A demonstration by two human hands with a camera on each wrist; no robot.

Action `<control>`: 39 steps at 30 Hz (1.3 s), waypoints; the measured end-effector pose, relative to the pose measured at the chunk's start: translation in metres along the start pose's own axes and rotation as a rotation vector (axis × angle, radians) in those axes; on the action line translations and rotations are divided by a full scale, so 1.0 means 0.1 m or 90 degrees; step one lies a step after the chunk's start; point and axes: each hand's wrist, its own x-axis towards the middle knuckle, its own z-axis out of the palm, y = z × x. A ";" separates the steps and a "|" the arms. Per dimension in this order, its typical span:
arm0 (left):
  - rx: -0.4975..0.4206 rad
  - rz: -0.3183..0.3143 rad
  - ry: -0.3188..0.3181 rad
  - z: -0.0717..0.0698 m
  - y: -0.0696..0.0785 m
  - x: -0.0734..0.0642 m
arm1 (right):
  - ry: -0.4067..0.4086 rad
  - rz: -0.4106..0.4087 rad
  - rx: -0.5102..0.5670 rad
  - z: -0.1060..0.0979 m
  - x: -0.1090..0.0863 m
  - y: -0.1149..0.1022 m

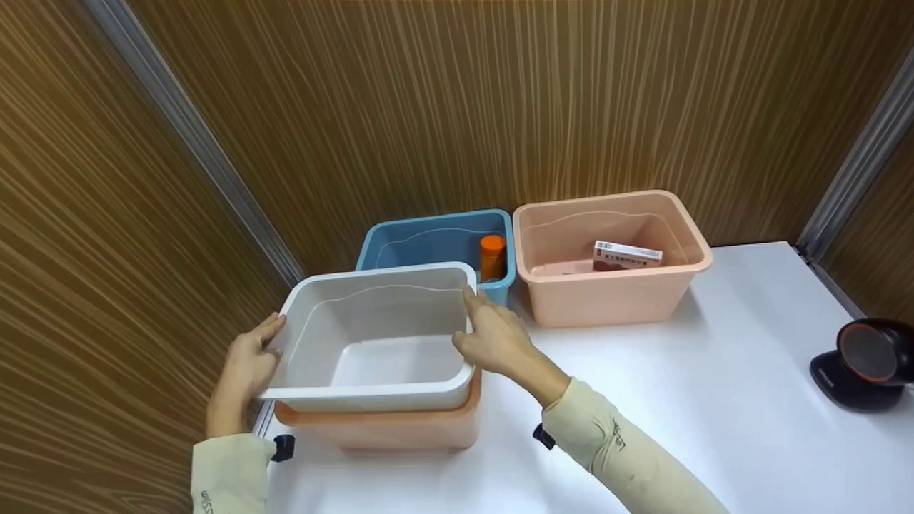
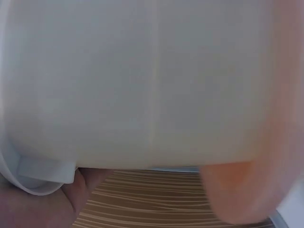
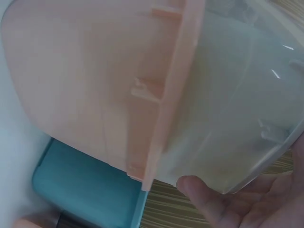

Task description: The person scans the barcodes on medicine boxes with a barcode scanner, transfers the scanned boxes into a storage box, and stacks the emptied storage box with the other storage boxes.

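Note:
A white plastic bin [image 1: 364, 392] sits partly inside a peach bin [image 1: 407, 430], its rim raised above the peach one. My left hand [image 1: 246, 364] grips the white bin's left rim; in the left wrist view the white wall [image 2: 142, 85] fills most of the picture, with the peach rim [image 2: 256, 194] at right. On the opposite side, my right hand [image 1: 500, 339] holds the right rim, thumb over the inner edge. From the right wrist, fingers of that hand [image 3: 251, 204] show below the rim of the white bin [image 3: 223, 109], beside the peach bin [image 3: 85, 71].
Behind the white bin stands a blue bin [image 1: 435, 220] holding an orange-capped bottle [image 1: 492, 257]. To its right, another peach bin [image 1: 600, 303] contains a small white-and-red box [image 1: 628, 255]. A black device [image 1: 867, 364] stands at the table's right. Wood-patterned panels [image 1: 457, 107] enclose the back and sides.

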 end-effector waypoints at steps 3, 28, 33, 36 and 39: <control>-0.001 0.008 0.008 0.06 -0.05 -0.01 | -0.002 0.002 -0.001 0.05 -0.01 0.04; -0.080 -0.044 0.009 0.35 -0.28 -0.09 | 0.017 -0.006 -0.039 0.34 -0.11 0.24; -0.090 -0.043 0.033 0.40 -0.29 -0.11 | 0.023 -0.003 -0.041 0.39 -0.12 0.27; -0.102 -0.046 0.027 0.41 -0.31 -0.12 | 0.025 0.008 -0.027 0.44 -0.13 0.29; -0.114 -0.057 0.022 0.42 -0.34 -0.13 | 0.029 0.015 0.004 0.49 -0.12 0.31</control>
